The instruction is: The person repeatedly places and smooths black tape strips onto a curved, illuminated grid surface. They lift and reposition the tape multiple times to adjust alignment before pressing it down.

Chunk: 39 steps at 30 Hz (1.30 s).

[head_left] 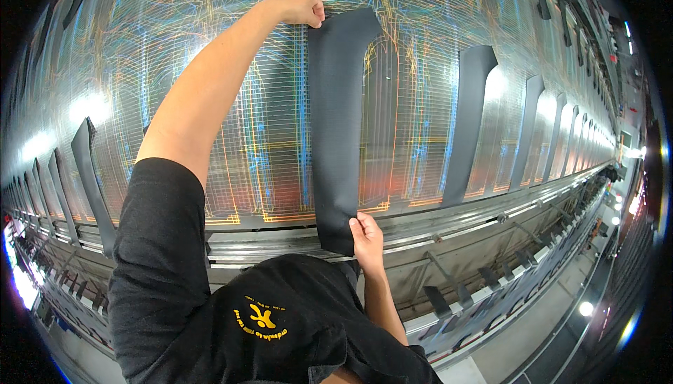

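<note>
- Dark fabric strip (335, 124) hangs lengthwise against a wall of fine threads, stretched between the two hands.
- Left hand (301, 7) is raised high with the arm fully extended and grips the strip's upper left corner, fingers curled over the edge.
- Right hand (366, 238) is low, close to the body, and pinches the strip's bottom edge between thumb and fingers.
- Wall of threads (231, 103) lies directly behind both hands, shiny, with blue and orange strands running across it.
- Metal rail (449, 219) runs just below the right hand, along the foot of the threads.
- More dark strips (468, 121) hang to the right of the hands, spaced along the wall, and others (87, 173) hang to the left of the left arm.
- Black shirt sleeve (158, 258) covers the left upper arm, below both hands.
</note>
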Motion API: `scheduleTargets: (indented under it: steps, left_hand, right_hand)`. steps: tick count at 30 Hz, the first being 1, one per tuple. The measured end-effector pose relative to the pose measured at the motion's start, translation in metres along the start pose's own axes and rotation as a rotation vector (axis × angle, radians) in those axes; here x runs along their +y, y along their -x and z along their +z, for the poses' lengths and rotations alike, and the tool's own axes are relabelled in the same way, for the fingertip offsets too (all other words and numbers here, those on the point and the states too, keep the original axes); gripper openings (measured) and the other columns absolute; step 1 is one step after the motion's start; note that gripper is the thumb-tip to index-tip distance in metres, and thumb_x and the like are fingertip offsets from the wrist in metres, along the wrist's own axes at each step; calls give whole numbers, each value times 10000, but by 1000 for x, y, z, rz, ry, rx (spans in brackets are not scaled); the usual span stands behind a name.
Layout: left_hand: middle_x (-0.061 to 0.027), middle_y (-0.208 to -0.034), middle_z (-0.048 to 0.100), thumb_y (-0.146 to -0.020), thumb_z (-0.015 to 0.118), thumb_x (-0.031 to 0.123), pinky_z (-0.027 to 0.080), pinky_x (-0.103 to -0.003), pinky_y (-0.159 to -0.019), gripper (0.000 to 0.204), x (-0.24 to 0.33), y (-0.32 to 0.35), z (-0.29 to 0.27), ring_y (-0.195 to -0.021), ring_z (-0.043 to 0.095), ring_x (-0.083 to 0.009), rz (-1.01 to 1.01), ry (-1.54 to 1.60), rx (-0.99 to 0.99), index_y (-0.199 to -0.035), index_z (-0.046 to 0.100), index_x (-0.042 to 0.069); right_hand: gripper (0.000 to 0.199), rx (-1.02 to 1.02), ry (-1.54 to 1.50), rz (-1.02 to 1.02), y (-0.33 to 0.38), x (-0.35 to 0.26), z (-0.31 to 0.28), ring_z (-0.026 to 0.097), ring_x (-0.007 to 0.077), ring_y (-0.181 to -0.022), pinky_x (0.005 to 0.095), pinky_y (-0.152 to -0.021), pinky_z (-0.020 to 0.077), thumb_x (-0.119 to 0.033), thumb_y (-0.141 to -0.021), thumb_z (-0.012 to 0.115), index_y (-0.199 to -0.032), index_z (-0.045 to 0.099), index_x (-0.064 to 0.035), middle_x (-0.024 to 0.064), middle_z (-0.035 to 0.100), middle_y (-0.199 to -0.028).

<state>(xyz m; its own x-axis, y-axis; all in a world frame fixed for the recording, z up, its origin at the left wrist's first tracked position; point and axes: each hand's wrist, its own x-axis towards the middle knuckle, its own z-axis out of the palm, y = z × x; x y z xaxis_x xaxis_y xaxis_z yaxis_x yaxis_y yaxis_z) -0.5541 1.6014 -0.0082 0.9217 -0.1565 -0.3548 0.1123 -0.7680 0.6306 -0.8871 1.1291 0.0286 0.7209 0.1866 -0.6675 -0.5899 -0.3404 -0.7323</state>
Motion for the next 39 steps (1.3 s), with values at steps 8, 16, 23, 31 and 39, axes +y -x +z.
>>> scheduleTargets:
  steps: [8,16,23,31,39]
  left_hand:
    - [-113,-1064,762,-886,802,286,543,-402,-913,279,3,3,2,-1029,708,-258,41,3,19,-1077,780,84]
    - [-94,-1028,765,-905,798,279,542,-395,-884,250,-7,-1,8,-987,711,-247,36,14,35,-1055,785,80]
    - [-95,-1020,767,-903,795,275,546,-393,-865,238,-8,2,13,-979,712,-243,37,-17,65,-1041,787,82]
    - [-95,-993,755,-904,791,263,546,-393,-857,216,-10,2,16,-950,706,-247,69,-47,97,-1033,785,89]
    - [-93,-965,735,-909,787,261,541,-406,-844,216,-9,4,16,-928,700,-255,82,-33,99,-1028,774,82]
  right_hand:
    - [203,70,-20,-37,2,-1,-2,626,68,-973,245,-893,502,-108,-1084,592,-1222,656,27,28,710,-1100]
    - [223,44,-17,-28,0,14,2,567,49,-888,225,-822,473,-141,-1066,630,-1216,674,17,-27,666,-998]
    - [243,37,-4,-12,0,2,6,605,64,-927,243,-864,494,-144,-1072,616,-1241,667,24,5,701,-1070]
    - [229,32,30,-28,-5,13,5,591,55,-899,231,-831,488,-146,-1075,615,-1219,660,27,-6,684,-1017]
    - [221,5,3,-12,-9,22,3,635,64,-936,236,-860,510,-125,-1082,597,-1235,639,29,27,711,-1075]
